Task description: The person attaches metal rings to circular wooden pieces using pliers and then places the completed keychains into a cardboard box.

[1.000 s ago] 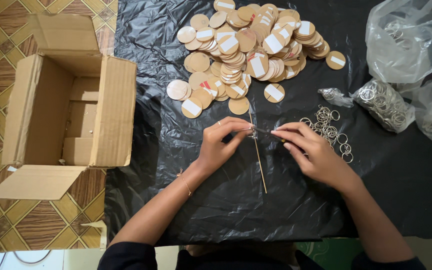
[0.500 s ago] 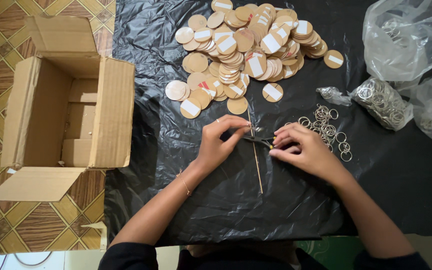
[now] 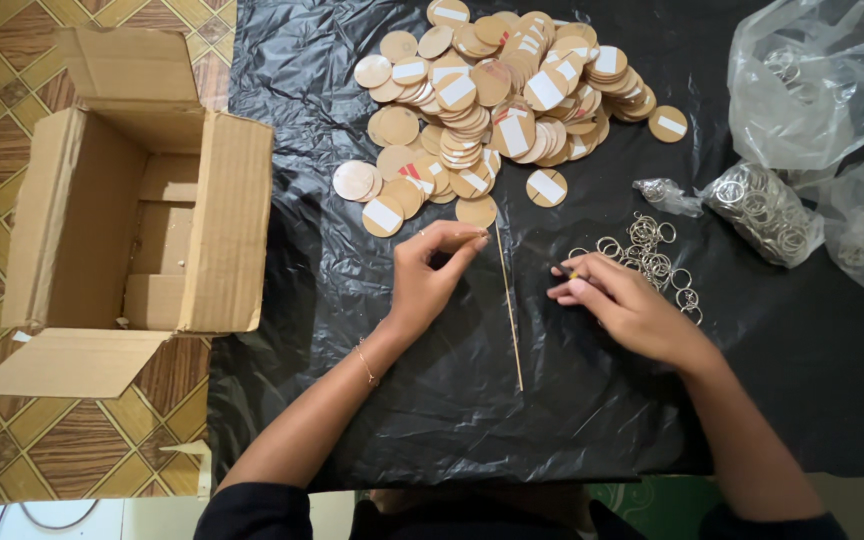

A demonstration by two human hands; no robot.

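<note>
Left hand [image 3: 432, 275] sits mid-frame, thumb and forefinger pinched together at the tips just below the nearest wooden disc [image 3: 476, 211]; whether anything small is between them, can't tell. Tips are touching or nearly touching the upper end of a thin wooden stick [image 3: 509, 305], which lies almost vertical on the black plastic sheet [image 3: 452, 400], between the two hands.

Right hand [image 3: 627, 312] is right of centre, fingers curled and closed onto a small item with a yellowish bit at the fingertips; too small to identify. It rests at the lower-left edge of a loose scatter of metal key rings [image 3: 652, 252], touching the nearest ones.

Above both hands, upper centre: a pile of round wooden discs [image 3: 512, 80], many with white rectangular stickers, some with red marks. A few discs lie apart at the pile's lower-left edge.

Right side: a clear bag packed with more rings [image 3: 764, 210], a tiny clear bag [image 3: 664, 193] just left of it, and a big crumpled clear bag [image 3: 822, 80] in the upper right corner.

Left of frame: open cardboard box [image 3: 132, 220], flaps out, on a brown patterned tile floor [image 3: 12, 60], just beside the sheet's edge.
</note>
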